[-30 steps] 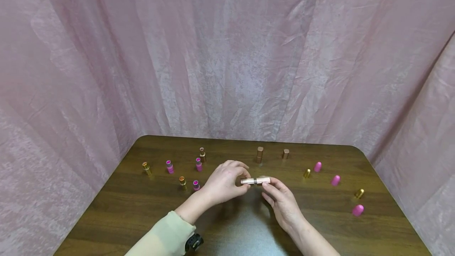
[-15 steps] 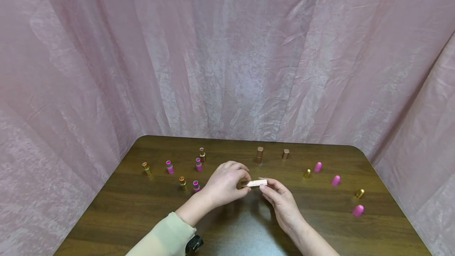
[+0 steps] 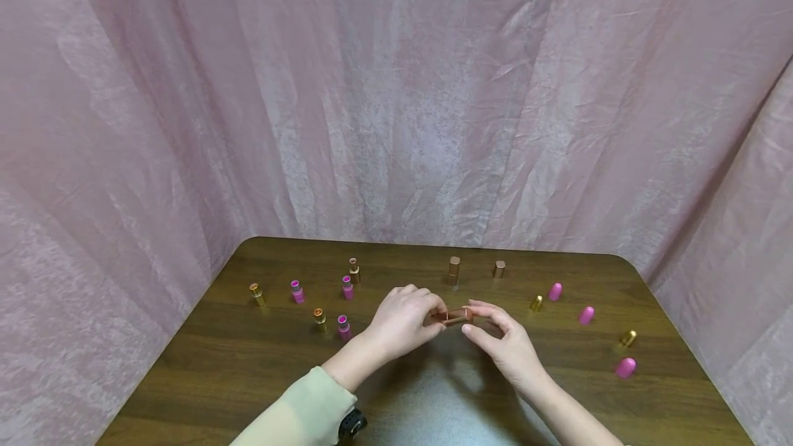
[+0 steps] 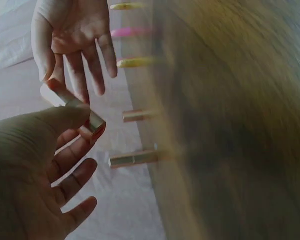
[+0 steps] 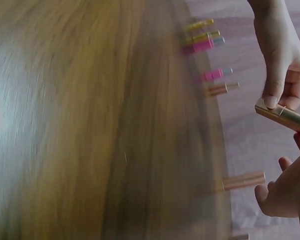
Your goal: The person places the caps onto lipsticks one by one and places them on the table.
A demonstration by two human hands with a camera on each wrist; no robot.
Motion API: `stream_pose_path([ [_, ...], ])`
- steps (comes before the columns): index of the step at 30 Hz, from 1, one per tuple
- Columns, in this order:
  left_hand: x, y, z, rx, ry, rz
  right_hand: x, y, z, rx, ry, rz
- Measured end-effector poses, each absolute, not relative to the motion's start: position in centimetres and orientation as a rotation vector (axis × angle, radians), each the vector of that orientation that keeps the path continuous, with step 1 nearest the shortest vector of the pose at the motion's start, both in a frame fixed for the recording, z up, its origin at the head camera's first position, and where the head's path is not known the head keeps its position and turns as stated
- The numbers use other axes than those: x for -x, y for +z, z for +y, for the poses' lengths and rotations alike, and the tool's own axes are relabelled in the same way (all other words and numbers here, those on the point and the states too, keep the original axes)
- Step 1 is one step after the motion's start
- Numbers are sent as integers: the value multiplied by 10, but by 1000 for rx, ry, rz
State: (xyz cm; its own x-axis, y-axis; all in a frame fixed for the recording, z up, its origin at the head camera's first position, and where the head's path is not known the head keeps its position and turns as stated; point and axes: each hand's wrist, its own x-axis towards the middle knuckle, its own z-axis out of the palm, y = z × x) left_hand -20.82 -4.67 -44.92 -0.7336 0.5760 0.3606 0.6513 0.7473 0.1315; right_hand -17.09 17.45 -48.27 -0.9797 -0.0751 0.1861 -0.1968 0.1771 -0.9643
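Note:
A capped rose-gold lipstick [image 3: 456, 316] lies level between the two hands, above the table. My left hand [image 3: 403, 322] pinches its left end between thumb and fingers; the left wrist view shows the thumb lying across the tube [image 4: 65, 95]. Around the right end, the thumb and fingers of my right hand [image 3: 504, 343] stand spread apart. That hand's fingers hang nearly straight in the left wrist view, its thumb tip right at the tube's end. Behind the hands stands another capped rose-gold lipstick [image 3: 454, 271], with a rose-gold cap [image 3: 498, 269] to its right.
Uncapped lipsticks stand at left: gold ones [image 3: 257, 294], pink ones [image 3: 297, 292] and a rose-gold one [image 3: 354, 270]. Pink caps [image 3: 586, 316] and gold caps [image 3: 536, 303] stand at right. The wooden table [image 3: 204, 377] ends at a pink curtain [image 3: 396, 122].
The dark band between the lipstick's base and cap has closed up. My right thumb and fingers have spread from its end. Both hands have shifted slightly right, and the tube has turned.

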Motion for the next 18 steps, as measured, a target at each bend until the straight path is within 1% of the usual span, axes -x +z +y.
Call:
stream_pose_path([
  [4, 212, -456, -33, 861, -617, -2750, 171, -479, 191, -275, 1823, -2380],
  [11, 231, -461, -20, 599, -1298, -2778, 167, -479, 218, -207, 1785, -2406],
  [18, 253, -471, -21, 419, -1628, -2670, 159, -480, 231, -158, 1775, -2417],
])
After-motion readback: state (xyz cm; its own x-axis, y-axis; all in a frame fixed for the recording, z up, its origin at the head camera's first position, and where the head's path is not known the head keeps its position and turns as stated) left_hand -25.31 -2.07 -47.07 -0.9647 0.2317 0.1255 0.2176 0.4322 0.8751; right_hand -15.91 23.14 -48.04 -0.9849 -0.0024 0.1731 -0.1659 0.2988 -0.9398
